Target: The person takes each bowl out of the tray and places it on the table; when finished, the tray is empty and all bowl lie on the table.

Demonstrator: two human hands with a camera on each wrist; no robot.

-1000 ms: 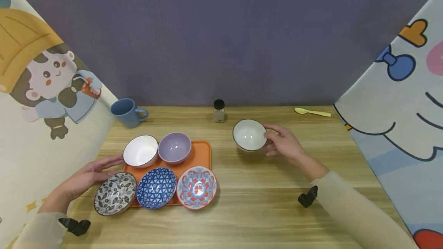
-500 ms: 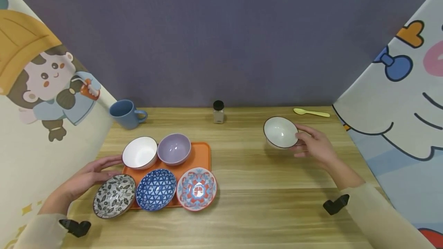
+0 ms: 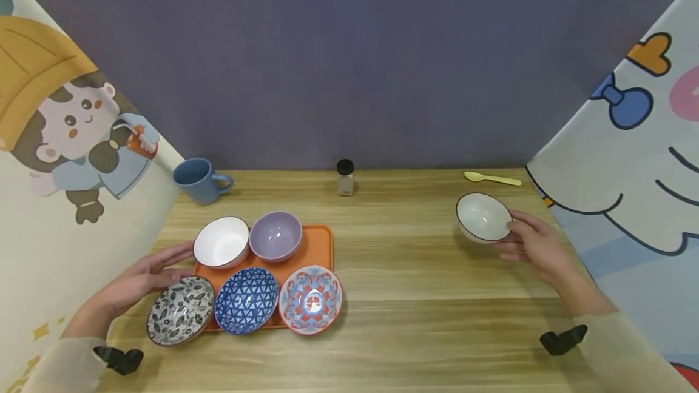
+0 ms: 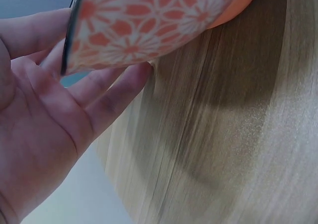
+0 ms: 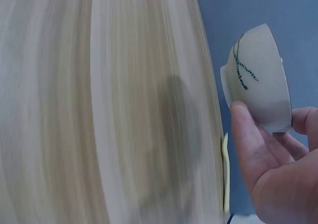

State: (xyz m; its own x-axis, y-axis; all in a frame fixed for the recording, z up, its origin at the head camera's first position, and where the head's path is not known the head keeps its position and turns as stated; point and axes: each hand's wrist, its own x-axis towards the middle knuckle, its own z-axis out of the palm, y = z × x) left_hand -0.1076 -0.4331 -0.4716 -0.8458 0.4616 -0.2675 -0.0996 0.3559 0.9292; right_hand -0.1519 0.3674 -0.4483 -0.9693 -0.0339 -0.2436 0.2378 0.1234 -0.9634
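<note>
My right hand (image 3: 537,244) pinches a white bowl (image 3: 483,217) with a dark rim, thumb over the edge and fingers underneath. The right wrist view shows this bowl (image 5: 261,77) held above the table, a dark green line on its outside. My left hand (image 3: 142,281) lies at the left of an orange tray (image 3: 318,246), fingers extended toward a white bowl (image 3: 221,241) and thumb by a black-and-white leaf-patterned bowl (image 3: 181,311). In the left wrist view, fairly straight fingers (image 4: 112,92) reach beneath a bowl with red flowers outside (image 4: 149,23); whether they touch it is hard to tell.
On the tray are also a purple bowl (image 3: 275,236), a blue triangle-patterned bowl (image 3: 247,301) and a red-and-blue bowl (image 3: 310,300). Along the back stand a blue mug (image 3: 199,181) and a black-lidded jar (image 3: 345,178). A yellow spoon (image 3: 494,179) lies at back right.
The right hand has carried the white bowl rightward, from right of the jar to in front of the spoon. The left hand and the bowls by the tray have stayed put.
</note>
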